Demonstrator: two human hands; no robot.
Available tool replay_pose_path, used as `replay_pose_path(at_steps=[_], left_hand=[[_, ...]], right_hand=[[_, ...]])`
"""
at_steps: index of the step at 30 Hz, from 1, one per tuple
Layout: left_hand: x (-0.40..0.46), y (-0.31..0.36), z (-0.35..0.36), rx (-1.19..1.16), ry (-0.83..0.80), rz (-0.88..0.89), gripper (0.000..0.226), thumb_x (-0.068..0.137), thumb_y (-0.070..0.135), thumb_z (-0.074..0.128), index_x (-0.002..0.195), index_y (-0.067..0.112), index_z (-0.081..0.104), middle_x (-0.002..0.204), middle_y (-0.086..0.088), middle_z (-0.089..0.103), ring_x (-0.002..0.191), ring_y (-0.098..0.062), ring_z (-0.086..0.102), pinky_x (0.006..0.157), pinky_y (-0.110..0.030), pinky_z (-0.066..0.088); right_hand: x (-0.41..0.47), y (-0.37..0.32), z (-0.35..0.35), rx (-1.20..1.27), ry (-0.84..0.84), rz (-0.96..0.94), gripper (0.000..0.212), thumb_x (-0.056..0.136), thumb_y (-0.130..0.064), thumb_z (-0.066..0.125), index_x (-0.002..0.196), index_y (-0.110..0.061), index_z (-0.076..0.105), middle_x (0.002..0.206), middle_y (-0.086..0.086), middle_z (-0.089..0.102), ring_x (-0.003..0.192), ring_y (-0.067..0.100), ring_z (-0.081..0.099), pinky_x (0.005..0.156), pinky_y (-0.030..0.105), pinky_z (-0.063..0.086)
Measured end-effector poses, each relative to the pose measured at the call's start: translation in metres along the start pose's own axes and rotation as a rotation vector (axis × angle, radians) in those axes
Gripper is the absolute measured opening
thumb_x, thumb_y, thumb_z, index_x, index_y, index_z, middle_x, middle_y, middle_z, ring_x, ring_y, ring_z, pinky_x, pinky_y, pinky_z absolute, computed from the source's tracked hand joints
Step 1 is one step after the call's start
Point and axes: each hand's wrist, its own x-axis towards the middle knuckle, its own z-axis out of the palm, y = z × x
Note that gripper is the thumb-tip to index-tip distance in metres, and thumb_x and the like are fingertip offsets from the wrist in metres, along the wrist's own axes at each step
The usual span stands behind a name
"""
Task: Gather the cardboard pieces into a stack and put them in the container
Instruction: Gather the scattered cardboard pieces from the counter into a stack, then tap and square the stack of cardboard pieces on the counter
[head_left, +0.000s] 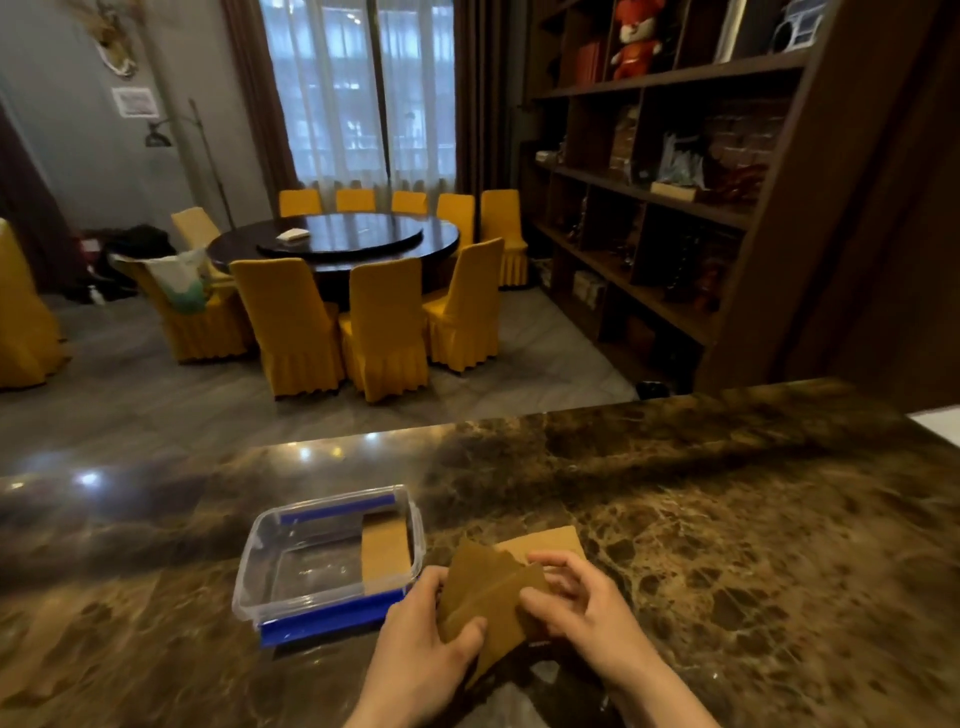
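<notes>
Both my hands hold a small bunch of brown cardboard pieces (491, 597) tilted above the marble counter. My left hand (421, 644) grips the bunch at its lower left edge. My right hand (582, 603) pinches its right side. One more cardboard piece (550, 541) lies flat on the counter just behind the bunch. A clear plastic container (249, 566) with blue clips stands open to the left of my hands. A cardboard piece (385, 553) shows at its right side, inside it as far as I can tell.
The dark marble counter (727, 519) stretches wide to the right and left. A white object (940, 421) sits at its far right edge. Beyond the counter are a round dining table with yellow chairs (332, 244) and a wooden shelf unit (675, 182).
</notes>
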Motion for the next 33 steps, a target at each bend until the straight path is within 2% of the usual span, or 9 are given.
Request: replay_pose_path(at_steps=[3,6,8,12,15,17,21,26,33], left_hand=[[0.031,0.015,0.014,0.048,-0.078,0.037,0.040,0.088,0.033,0.073,0.121,0.037,0.049,0.118,0.015,0.061,0.108,-0.005,0.060,0.099,-0.032,0.052],[0.064,0.027,0.030,0.115,-0.152,0.037,0.043,0.089,0.036,0.071,0.125,0.032,0.048,0.126,0.008,0.059,0.115,-0.013,0.058,0.103,-0.037,0.050],[0.088,0.033,0.038,0.162,-0.202,0.035,0.043,0.088,0.035,0.071,0.125,0.029,0.049,0.126,0.006,0.059,0.114,-0.015,0.058,0.103,-0.038,0.051],[0.125,0.040,0.049,0.252,-0.278,0.005,0.044,0.086,0.034,0.073,0.122,0.028,0.049,0.120,0.004,0.063,0.109,-0.014,0.062,0.099,-0.039,0.056],[0.143,0.043,0.062,0.381,-0.247,0.000,0.043,0.082,0.036,0.076,0.114,0.029,0.047,0.115,0.004,0.063,0.103,-0.015,0.062,0.090,-0.033,0.056],[0.148,0.047,0.069,0.521,-0.217,0.031,0.047,0.083,0.040,0.075,0.119,0.029,0.048,0.116,0.003,0.063,0.104,-0.017,0.061,0.086,-0.031,0.053],[0.155,0.048,0.077,0.842,-0.132,0.112,0.064,0.083,0.051,0.068,0.139,0.027,0.050,0.140,-0.001,0.054,0.131,-0.024,0.046,0.110,-0.040,0.043],[0.159,0.049,0.075,0.827,-0.236,0.025,0.086,0.077,0.050,0.076,0.150,0.027,0.037,0.144,0.001,0.054,0.133,-0.023,0.051,0.110,-0.039,0.046],[0.171,0.058,0.076,0.676,-0.306,-0.251,0.089,0.058,0.045,0.092,0.131,0.020,0.047,0.130,-0.003,0.060,0.118,-0.024,0.059,0.101,-0.038,0.053]], right_hand=[[0.016,-0.003,-0.026,-0.081,0.253,0.009,0.016,0.091,-0.021,0.072,0.106,-0.022,0.071,0.103,0.007,0.074,0.092,0.013,0.072,0.066,0.027,0.061],[0.031,-0.005,-0.046,-0.180,0.359,0.039,0.010,0.094,-0.027,0.067,0.104,-0.025,0.069,0.100,0.002,0.074,0.090,0.016,0.072,0.072,0.033,0.064],[0.043,-0.005,-0.055,-0.248,0.308,0.028,0.019,0.093,-0.036,0.067,0.110,-0.028,0.068,0.105,-0.003,0.072,0.094,0.011,0.069,0.079,0.034,0.063],[0.069,-0.002,-0.064,-0.457,0.171,0.015,0.043,0.082,-0.042,0.078,0.122,-0.036,0.061,0.112,-0.014,0.065,0.096,-0.004,0.059,0.072,0.010,0.046],[0.089,0.007,-0.068,-0.580,0.208,0.025,0.050,0.077,-0.041,0.082,0.122,-0.033,0.063,0.115,-0.011,0.067,0.106,0.006,0.061,0.088,0.020,0.050],[0.099,0.012,-0.068,-0.622,0.236,0.073,0.045,0.079,-0.041,0.080,0.119,-0.030,0.064,0.112,-0.010,0.065,0.113,0.013,0.059,0.095,0.028,0.050],[0.110,0.021,-0.063,-0.663,0.250,0.136,0.035,0.082,-0.042,0.076,0.113,-0.031,0.063,0.113,-0.009,0.061,0.114,0.015,0.058,0.097,0.033,0.051],[0.117,0.026,-0.064,-0.715,0.216,0.165,0.040,0.081,-0.047,0.073,0.115,-0.029,0.063,0.121,-0.004,0.058,0.118,0.018,0.055,0.102,0.034,0.048],[0.118,0.026,-0.075,-0.687,0.156,0.153,0.035,0.078,-0.045,0.078,0.107,-0.034,0.063,0.115,-0.006,0.059,0.113,0.016,0.056,0.098,0.033,0.048]])
